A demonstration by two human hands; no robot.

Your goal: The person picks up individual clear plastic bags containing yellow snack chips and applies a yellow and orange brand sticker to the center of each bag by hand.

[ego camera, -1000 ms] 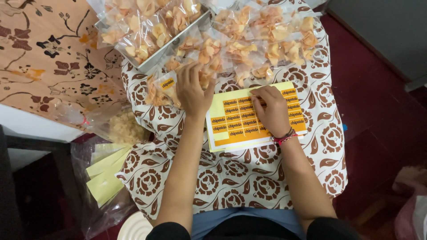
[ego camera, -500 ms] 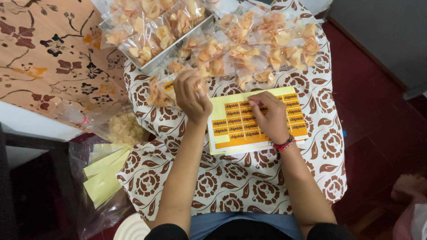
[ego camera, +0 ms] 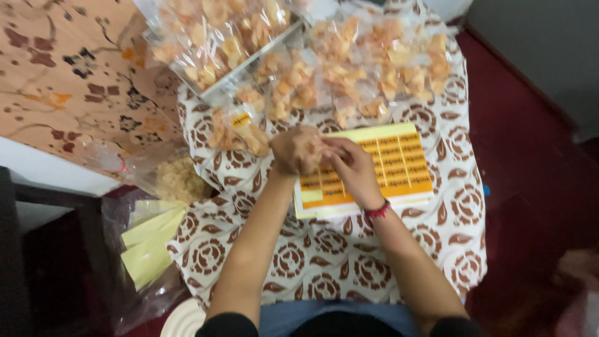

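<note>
My left hand [ego camera: 298,150] is curled into a loose fist above the left end of a sheet of orange stickers [ego camera: 399,165] on yellow backing. My right hand [ego camera: 349,167], with a red band at the wrist, has its pinched fingertips against the left hand. Whatever sits between the fingers is hidden and blurred. The sheet lies on a cloth with a brown and white pattern [ego camera: 324,268] spread over my lap. Just left of my hands lies a clear snack bag with an orange sticker on it [ego camera: 242,130].
Several clear bags of fried snacks [ego camera: 368,68] are piled at the far side of the cloth, more in a tray [ego camera: 218,37] at back left. A plastic bag with yellow sheets [ego camera: 146,246] and a bag of crumbs [ego camera: 178,181] lie at left. Dark red floor is at right.
My left hand has left the snack bag and come right. My right hand has lifted off the sticker sheet and moved left, so the two now meet over the sheet's left end.
</note>
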